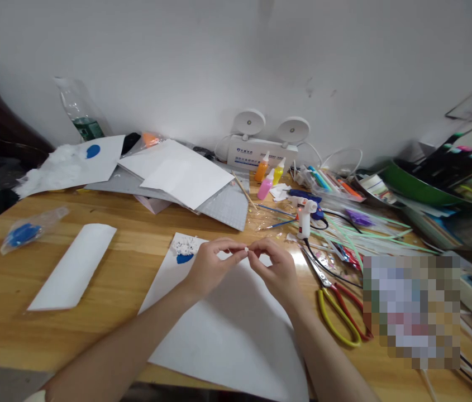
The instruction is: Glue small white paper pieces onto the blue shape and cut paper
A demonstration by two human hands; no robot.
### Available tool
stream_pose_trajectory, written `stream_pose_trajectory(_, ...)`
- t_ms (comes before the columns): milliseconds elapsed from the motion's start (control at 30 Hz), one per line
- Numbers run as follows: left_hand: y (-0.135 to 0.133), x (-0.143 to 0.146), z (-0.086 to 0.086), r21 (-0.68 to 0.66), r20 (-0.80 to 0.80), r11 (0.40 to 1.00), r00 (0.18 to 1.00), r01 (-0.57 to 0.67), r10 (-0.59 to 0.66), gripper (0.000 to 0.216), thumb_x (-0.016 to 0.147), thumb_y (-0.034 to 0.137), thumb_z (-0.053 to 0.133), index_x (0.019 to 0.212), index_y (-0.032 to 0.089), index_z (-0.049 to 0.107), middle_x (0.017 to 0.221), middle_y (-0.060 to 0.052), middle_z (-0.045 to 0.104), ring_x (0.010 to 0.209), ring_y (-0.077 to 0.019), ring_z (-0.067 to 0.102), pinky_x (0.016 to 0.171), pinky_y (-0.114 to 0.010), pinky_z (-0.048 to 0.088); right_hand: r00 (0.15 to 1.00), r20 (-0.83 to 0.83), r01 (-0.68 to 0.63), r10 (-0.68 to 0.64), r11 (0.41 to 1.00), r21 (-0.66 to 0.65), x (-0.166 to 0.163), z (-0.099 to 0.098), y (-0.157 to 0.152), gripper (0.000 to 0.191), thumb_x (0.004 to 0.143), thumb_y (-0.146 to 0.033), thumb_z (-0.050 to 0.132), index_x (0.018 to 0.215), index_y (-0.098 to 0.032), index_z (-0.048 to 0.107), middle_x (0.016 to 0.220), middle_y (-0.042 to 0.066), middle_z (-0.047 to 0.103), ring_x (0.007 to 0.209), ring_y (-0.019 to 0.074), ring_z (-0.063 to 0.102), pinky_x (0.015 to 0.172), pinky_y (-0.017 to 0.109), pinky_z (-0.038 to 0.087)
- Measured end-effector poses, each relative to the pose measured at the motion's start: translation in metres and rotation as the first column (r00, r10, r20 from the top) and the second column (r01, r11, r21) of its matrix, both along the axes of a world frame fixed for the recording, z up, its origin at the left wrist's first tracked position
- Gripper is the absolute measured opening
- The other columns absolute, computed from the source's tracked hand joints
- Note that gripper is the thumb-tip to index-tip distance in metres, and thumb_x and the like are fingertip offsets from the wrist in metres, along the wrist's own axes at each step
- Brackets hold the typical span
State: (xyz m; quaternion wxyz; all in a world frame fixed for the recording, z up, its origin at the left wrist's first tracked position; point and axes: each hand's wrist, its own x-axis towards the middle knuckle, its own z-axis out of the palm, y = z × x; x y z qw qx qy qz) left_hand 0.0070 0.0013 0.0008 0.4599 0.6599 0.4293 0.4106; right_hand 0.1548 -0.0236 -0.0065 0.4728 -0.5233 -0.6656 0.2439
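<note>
My left hand [213,265] and my right hand [276,271] meet above a large white sheet of paper [227,340]. Their thumbs and forefingers pinch a tiny white piece [246,249] between them; its material is too small to tell. At the sheet's upper left corner, beside my left hand, lies a blue patch [184,259] that looks like clay. Just above it is a cluster of small white crumbly bits [184,245]. Both hands are closed at the fingertips.
On the right lie scissors [332,304] with yellow and red handles and a white glue gun [304,218]. Paint bottles [265,187] stand near the wall. At left are a curved white paper [74,268] and a bagged blue lump [25,234]. Stacked sheets [187,173] lie behind.
</note>
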Motion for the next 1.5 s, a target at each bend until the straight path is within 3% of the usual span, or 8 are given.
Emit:
stream_pose_trajectory(333,-0.001,0.001,0.002,-0.013,0.101,0.996,0.991,-0.086,0.087,0.014,0.071,0.029,0.059,0.076,0.018,0.066,0.078,-0.003,0.067,0.074,-0.0144,0.06,0.069,-0.025,0.046,0.984,-0.179,-0.024,0.01,0.997,-0.073,-0.001,-0.004,0.001,0.013,0.074,-0.027,0.058,0.083,-0.02,0.063,0.075,0.003,0.062,0.068,0.0152,0.056,0.063,0.029,0.044)
stream_pose_trajectory(533,-0.003,0.002,0.002,0.008,0.13,0.998,0.99,-0.063,0.062,0.015,0.07,0.029,0.06,0.077,0.018,0.067,0.077,-0.004,0.066,0.075,-0.0154,0.059,0.07,-0.027,0.046,0.959,-0.282,-0.015,-0.007,0.997,-0.073,-0.005,-0.007,0.0,0.011,0.074,-0.027,0.059,0.08,-0.022,0.066,0.075,0.003,0.065,0.069,0.0166,0.058,0.064,0.031,0.046)
stream_pose_trajectory(733,-0.006,0.001,0.005,0.12,0.094,0.991,0.994,-0.063,0.051,0.013,0.072,0.026,0.058,0.079,0.021,0.068,0.079,-0.003,0.063,0.076,-0.0141,0.058,0.071,-0.027,0.045,0.959,-0.281,0.012,-0.028,0.998,-0.057,-0.006,-0.006,-0.002,0.008,0.074,-0.024,0.058,0.075,-0.021,0.065,0.07,0.002,0.062,0.065,0.0149,0.056,0.061,0.029,0.043)
stream_pose_trajectory(1000,-0.003,-0.001,0.006,0.117,-0.036,0.993,0.999,0.016,-0.012,0.014,0.071,0.029,0.058,0.074,0.017,0.064,0.072,-0.003,0.063,0.071,-0.0142,0.057,0.067,-0.026,0.044,0.992,-0.102,-0.086,0.077,0.993,-0.084,0.005,0.008,0.0,0.007,0.071,-0.019,0.055,0.066,-0.017,0.059,0.061,0.0,0.057,0.058,0.0125,0.051,0.056,0.025,0.042)
stream_pose_trajectory(1267,0.004,-0.006,0.001,0.063,-0.189,0.964,0.952,0.257,-0.241,0.011,0.072,0.025,0.055,0.071,0.019,0.065,0.071,-0.002,0.064,0.068,-0.0137,0.057,0.065,-0.025,0.043,0.946,0.163,-0.244,0.28,0.947,-0.207,0.021,0.017,0.001,0.008,0.071,-0.018,0.054,0.069,-0.018,0.062,0.061,0.0,0.056,0.057,0.0114,0.052,0.055,0.023,0.042)
stream_pose_trajectory(1500,0.005,-0.007,-0.001,0.047,-0.245,0.961,0.936,0.273,-0.254,0.014,0.072,0.026,0.053,0.072,0.019,0.065,0.072,-0.002,0.065,0.068,-0.0144,0.056,0.064,-0.025,0.042,0.929,0.177,-0.284,0.325,0.933,-0.222,0.023,0.014,0.002,0.013,0.075,-0.023,0.052,0.071,-0.018,0.064,0.061,0.0,0.058,0.057,0.0112,0.053,0.054,0.023,0.042)
